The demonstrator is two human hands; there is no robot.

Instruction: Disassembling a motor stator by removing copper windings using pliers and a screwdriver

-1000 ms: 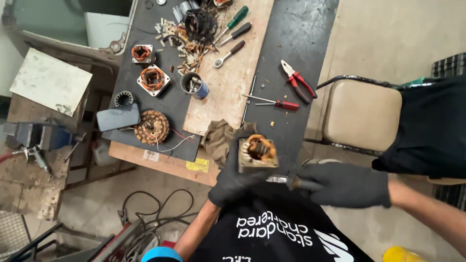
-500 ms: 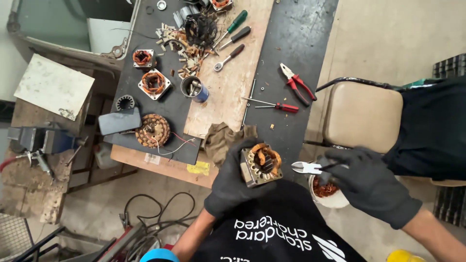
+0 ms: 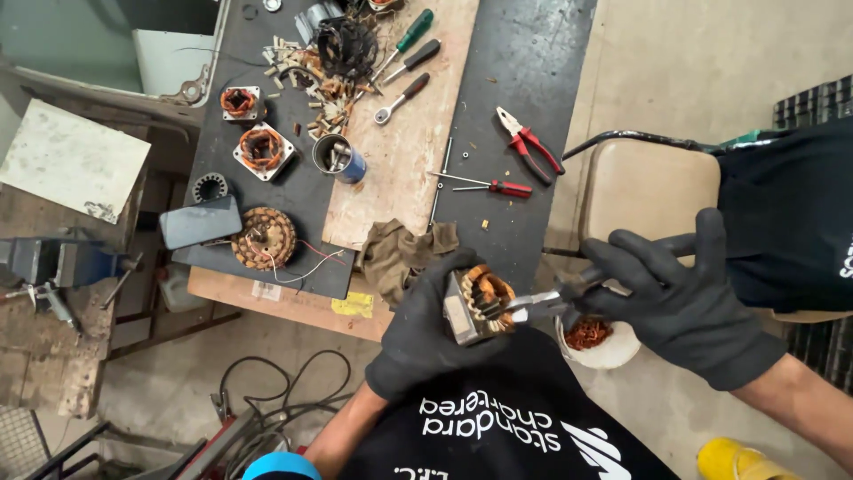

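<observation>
My left hand (image 3: pixel 426 333), in a black glove, grips a small motor stator (image 3: pixel 475 304) with copper windings just below the workbench edge. My right hand (image 3: pixel 680 298), also gloved in black, holds a pair of pliers (image 3: pixel 542 305) whose jaws reach into the copper winding. A white bowl (image 3: pixel 613 351) with bits of copper wire sits under my right hand, partly hidden by it.
On the workbench (image 3: pixel 533 71) lie red-handled pliers (image 3: pixel 530 144), a red screwdriver (image 3: pixel 489 186), a ratchet (image 3: pixel 400 98), green-handled screwdrivers (image 3: pixel 409 34), several stators (image 3: pixel 264 149), a tin can (image 3: pixel 336 158), a phone (image 3: pixel 201 222) and a rag (image 3: pixel 400 252). A padded chair (image 3: pixel 649 191) stands right, with another person beside it. A vise (image 3: pixel 40 262) sits left.
My right hand has brought the pliers back from over the white bowl to the stator, and their jaws now sit in the winding. My left hand has tilted the stator slightly.
</observation>
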